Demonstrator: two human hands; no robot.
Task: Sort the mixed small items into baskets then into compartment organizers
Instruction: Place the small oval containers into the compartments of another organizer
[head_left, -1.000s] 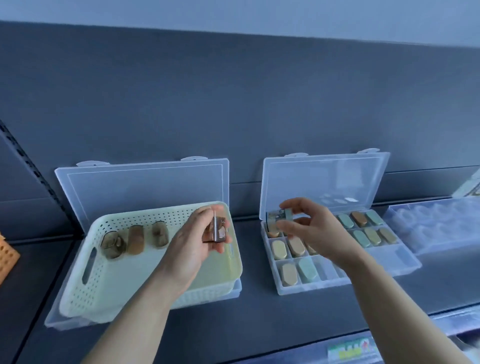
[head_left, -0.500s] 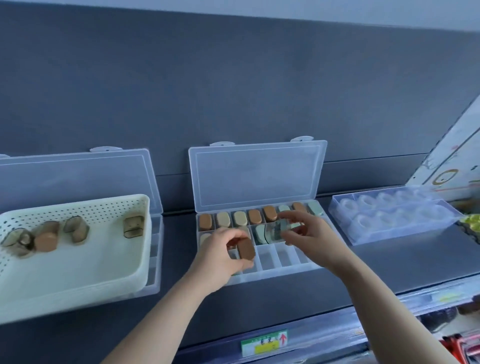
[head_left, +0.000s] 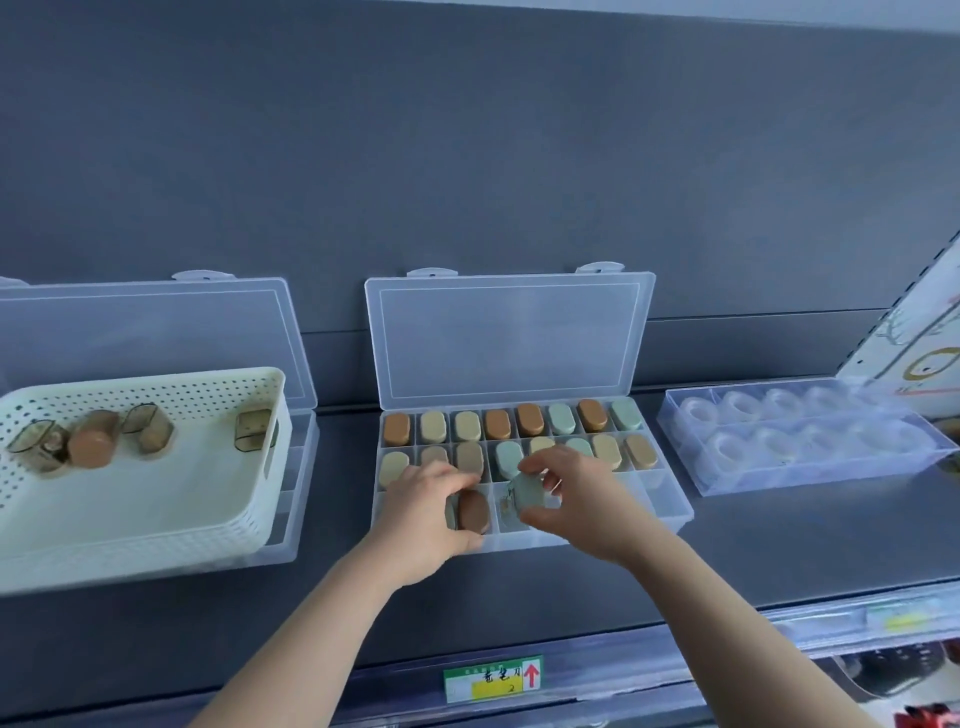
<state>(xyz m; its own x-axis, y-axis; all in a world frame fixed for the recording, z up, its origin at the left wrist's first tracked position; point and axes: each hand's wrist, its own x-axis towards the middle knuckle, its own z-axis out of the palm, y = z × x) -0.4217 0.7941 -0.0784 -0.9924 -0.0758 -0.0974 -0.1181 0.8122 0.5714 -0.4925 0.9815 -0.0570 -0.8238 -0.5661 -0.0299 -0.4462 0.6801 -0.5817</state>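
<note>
Loading the front row of the clear plastic compartment organizer (head_left: 657, 488), open-lidded, in the middle of the dark grey shelf (head_left: 779, 545). Gripping a dark brown oval case (head_left: 474, 512) in the curled fingers of the left hand (head_left: 423, 514), on end and right at a front cell, apparently touching down. Pinching a pale green oval case (head_left: 525, 493) between thumb and fingers of the right hand (head_left: 582, 504), tilted just above the neighbouring cell, not yet seated.

Looks well past halfway for this organizer. Back row packed with eight brown, beige and green oval cases (head_left: 497, 423), one to a cell. Middle row seemingly full too, though partly hidden behind the hands. Front row barely begun, with bare cells to the right of the hands; cannot tell about the leftmost cells, covered by the left hand.

Left to sort: a handful of pieces in the cream perforated plastic basket (head_left: 156, 509) on the left, namely one light brown oval case (head_left: 93, 446) and several smoky translucent shells (head_left: 253, 430), loose near the basket's back wall. Under the basket, a second clear organizer (head_left: 156, 327), also open, mostly covered.

Off to the right, apart from the work, a clear plastic tray of translucent rings (head_left: 831, 475). On the shelf edge, a green and yellow label (head_left: 493, 678). No obstruction over the front cells apart from the two hands crowding each other; probably wise to seat one case before the other.
</note>
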